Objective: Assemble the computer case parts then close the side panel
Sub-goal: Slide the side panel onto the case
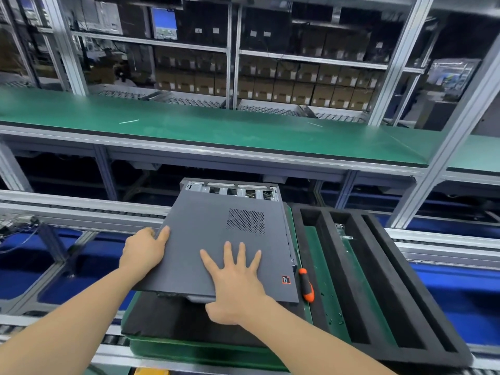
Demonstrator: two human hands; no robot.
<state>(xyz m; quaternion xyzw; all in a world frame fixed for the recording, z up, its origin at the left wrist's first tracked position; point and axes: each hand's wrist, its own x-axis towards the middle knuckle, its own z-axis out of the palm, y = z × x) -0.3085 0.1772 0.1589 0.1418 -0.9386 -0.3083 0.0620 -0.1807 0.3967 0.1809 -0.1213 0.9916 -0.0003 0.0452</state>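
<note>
While the dark grey metal side panel (pixel 205 239) lies over the silver-framed computer case (pixel 238 189) at centre, the case's 12 o'clock end shows uncovered. Left hand (pixel 144 251) grips the panel's 9 o'clock edge, fingers curled round it. Right hand (pixel 235 277) presses flat nr the 6 o'clock edge, fingers spread wide. Case sits on a black foam pad (pixel 167 318). Orange-and-black screwdriver (pixel 307 285) lies at 3 o'clock, just beside the case, w/ a black slotted foam tray (pixel 389 280) beyond.

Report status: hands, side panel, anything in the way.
Left hand grips side panel edge. Right hand flat on top. Panel stops short, case interior showing beyond. Screwdriver alongside, clear.
</note>
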